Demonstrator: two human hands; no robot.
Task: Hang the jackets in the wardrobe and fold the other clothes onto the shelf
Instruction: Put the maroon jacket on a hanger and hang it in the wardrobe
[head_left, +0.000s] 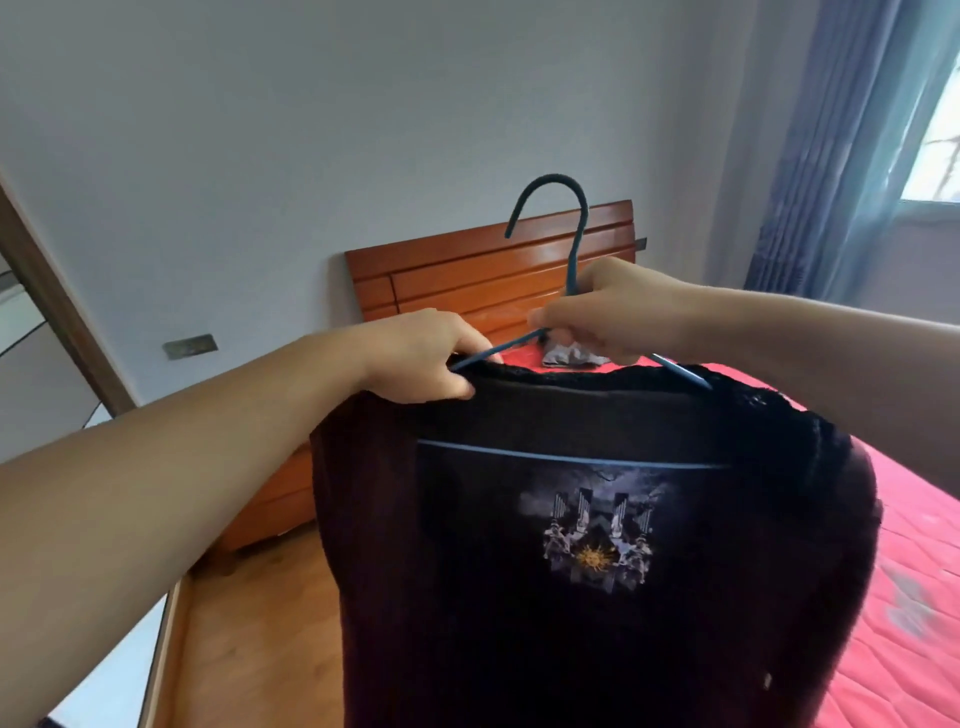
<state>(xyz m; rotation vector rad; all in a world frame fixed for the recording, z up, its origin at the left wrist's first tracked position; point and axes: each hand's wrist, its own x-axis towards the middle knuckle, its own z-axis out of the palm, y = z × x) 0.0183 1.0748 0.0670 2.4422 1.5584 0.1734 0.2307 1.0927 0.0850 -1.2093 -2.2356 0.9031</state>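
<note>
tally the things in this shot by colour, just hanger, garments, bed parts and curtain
blue: 2, hanger and curtain
dark: 1, jacket
red: 1, mattress
orange-brown wood: 1, headboard
grey: 1, crumpled cloth
total: 6

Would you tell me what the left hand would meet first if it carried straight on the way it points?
Probably the right hand at the hanger neck; the left hand points right along the jacket collar, though depth is uncertain.

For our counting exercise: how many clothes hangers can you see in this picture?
1: a blue hanger raised over the bed, held by both hands, inside the dark jacket. Others may be hidden.
</note>
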